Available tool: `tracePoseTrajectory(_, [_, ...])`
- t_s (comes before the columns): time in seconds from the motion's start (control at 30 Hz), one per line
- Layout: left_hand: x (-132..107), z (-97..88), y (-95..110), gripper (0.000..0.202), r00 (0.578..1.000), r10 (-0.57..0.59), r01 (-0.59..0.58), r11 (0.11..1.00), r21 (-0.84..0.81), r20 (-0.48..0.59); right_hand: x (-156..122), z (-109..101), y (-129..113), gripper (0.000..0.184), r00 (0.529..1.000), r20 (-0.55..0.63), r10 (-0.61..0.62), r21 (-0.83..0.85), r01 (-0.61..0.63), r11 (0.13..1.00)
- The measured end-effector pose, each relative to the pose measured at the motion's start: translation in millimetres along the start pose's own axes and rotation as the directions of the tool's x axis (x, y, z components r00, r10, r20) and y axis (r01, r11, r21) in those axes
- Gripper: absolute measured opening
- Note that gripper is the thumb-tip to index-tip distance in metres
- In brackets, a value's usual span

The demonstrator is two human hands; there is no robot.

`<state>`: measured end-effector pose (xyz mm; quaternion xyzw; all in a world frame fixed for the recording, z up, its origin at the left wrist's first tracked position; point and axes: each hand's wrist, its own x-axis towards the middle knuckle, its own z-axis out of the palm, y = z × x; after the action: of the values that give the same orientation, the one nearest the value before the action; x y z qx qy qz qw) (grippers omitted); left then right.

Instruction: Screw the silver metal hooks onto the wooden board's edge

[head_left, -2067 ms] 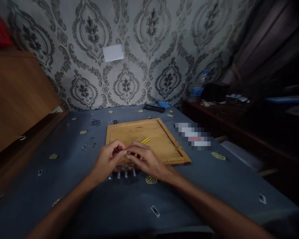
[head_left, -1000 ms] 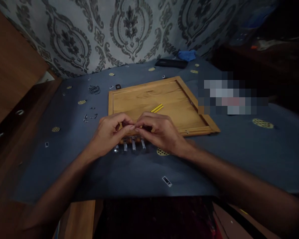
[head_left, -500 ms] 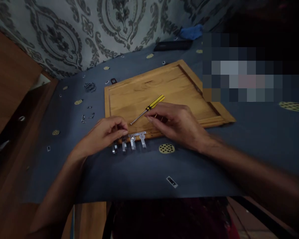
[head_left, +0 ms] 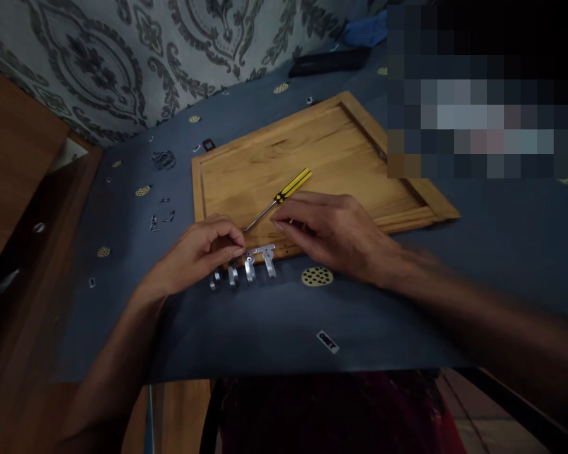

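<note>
A wooden panel (head_left: 265, 164) with a raised frame lies on the table. Along its near edge sits a row of several silver metal hooks (head_left: 269, 260), jutting out over the cloth. My left hand (head_left: 201, 252) is closed at the left part of this row, thumb and forefinger pinched together; what they hold, if anything, is too small to name. A screwdriver (head_left: 293, 185) with a yellow and black handle rests on the panel, its tip toward the hooks. Beside it, my right hand (head_left: 331, 233) is pinched above the near edge, its fingertips' contents unclear.
Left of the panel, small metal pieces (head_left: 161, 217) and a dark tangled bunch (head_left: 163, 159) lie on the blue patterned tablecloth (head_left: 246, 328). Behind are a black case (head_left: 329, 62) and a blue cloth (head_left: 366, 30). A blurred-out patch covers the upper right.
The view has shifted slightly, so the panel appears a little higher. Both hands stay pinched in nearly the same places, with the right fingertips marginally nearer the hooks.
</note>
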<state>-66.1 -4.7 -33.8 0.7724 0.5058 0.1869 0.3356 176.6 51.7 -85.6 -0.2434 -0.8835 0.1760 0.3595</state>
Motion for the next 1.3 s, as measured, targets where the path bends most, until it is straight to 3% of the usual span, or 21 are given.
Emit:
tracePoseTrajectory(0.3, [1.7, 16.7, 14.8, 0.009, 0.990, 0.123, -0.111, 0.982, 0.156, -0.074, -0.8, 0.3, -1.3, 0.023, 0.997, 0.063, -0.039, -0.101, 0.046, 0.994])
tracePoseTrajectory(0.53, [7.0, 21.2, 20.1, 0.011, 0.995, 0.101, -0.099, 0.979, 0.178, -0.004, 6.0, -7.4, -18.2, 0.023, 0.960, 0.254, 0.116, -0.081, -0.098, 0.992])
tracePoseTrajectory(1.3, [15.6, 21.7, 16.3, 0.019, 1.000, 0.031, -0.031, 0.999, -0.025, -0.002, 10.3, -14.0, -22.2, 0.020, 0.958, 0.258, 0.128, -0.117, -0.101, 0.988])
